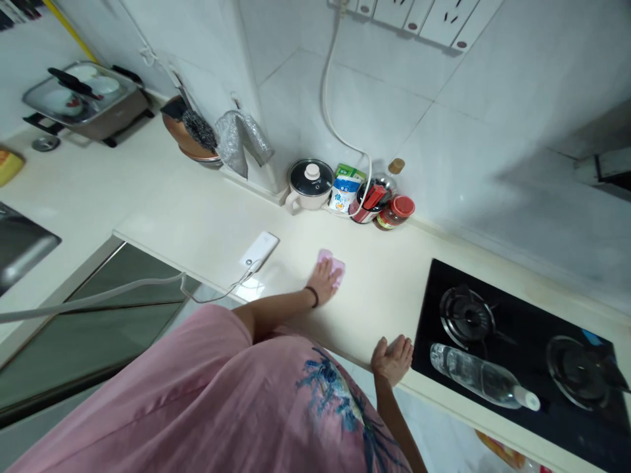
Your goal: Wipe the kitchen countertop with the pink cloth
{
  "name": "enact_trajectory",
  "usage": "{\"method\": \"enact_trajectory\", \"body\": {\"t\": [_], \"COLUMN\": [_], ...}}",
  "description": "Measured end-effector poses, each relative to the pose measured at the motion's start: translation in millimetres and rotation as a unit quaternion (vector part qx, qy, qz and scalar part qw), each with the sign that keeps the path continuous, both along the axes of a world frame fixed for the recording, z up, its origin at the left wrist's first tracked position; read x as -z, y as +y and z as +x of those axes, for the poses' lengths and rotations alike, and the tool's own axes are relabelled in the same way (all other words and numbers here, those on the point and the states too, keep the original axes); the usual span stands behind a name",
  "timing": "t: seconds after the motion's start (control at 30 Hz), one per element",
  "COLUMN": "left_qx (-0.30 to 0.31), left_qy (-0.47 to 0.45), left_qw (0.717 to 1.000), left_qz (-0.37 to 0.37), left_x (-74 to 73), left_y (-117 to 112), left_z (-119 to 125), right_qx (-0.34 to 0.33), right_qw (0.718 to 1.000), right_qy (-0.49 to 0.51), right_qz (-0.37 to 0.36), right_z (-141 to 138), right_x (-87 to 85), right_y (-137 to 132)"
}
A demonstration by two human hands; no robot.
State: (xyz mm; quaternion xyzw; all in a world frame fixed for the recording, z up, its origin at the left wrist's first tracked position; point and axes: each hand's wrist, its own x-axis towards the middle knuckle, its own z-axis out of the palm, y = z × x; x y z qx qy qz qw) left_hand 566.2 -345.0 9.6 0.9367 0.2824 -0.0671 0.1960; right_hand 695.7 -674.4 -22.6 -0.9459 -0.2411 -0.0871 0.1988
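Note:
My left hand (324,279), with a dark band at its wrist, presses down on a small pink cloth (338,265) on the cream countertop. Its fingers lie over the cloth, whose far edge shows past the fingertips. My right hand (393,361) rests at the counter's front edge beside the black gas stove (428,335). Its thumb is apart from the fingers and nothing shows in it. Left of the cloth lies a white phone-like device (259,251) with a cable attached.
Along the wall stand a small lidded pot (310,190), a blue-white packet (344,192) and a red-lidded jar (396,211). A clear plastic bottle (480,376) lies on the stove. Farther left are an electric pan (106,118) and a sink (24,246). A white cable (113,289) crosses the counter's front edge.

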Motion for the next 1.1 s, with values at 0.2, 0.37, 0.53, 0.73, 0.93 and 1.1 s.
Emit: {"method": "enact_trajectory", "body": {"t": [0.2, 0.37, 0.53, 0.73, 0.93, 1.1], "left_qx": [0.118, -0.024, -0.161, -0.154, -0.061, -0.031], "left_qy": [-0.087, -0.027, 0.029, 0.034, 0.031, 0.058], "left_qw": [0.989, 0.999, 0.987, 0.987, 0.997, 0.997], "left_qz": [-0.006, -0.001, 0.010, 0.030, 0.034, 0.030], "left_x": [11.1, 1.3, -15.5, -15.9, -6.5, -9.0], "left_y": [-62, 26, 121, 100, 21, 4], "left_z": [-4, -20, -33, -85, -196, -239], "right_qx": [0.003, -0.003, -0.005, -0.001, -0.003, -0.004], "right_qw": [1.000, 1.000, 1.000, 1.000, 1.000, 1.000], "right_qy": [-0.006, 0.002, -0.001, -0.014, -0.005, -0.015], "right_qz": [-0.001, -0.004, 0.005, 0.013, 0.007, 0.004], "right_z": [-1, 0, 2, 3, 3, 2], "right_x": [-3.0, -2.6, 2.4, 8.7, 4.6, 1.9], "right_y": [2, 0, -2, -4, -2, 0]}}
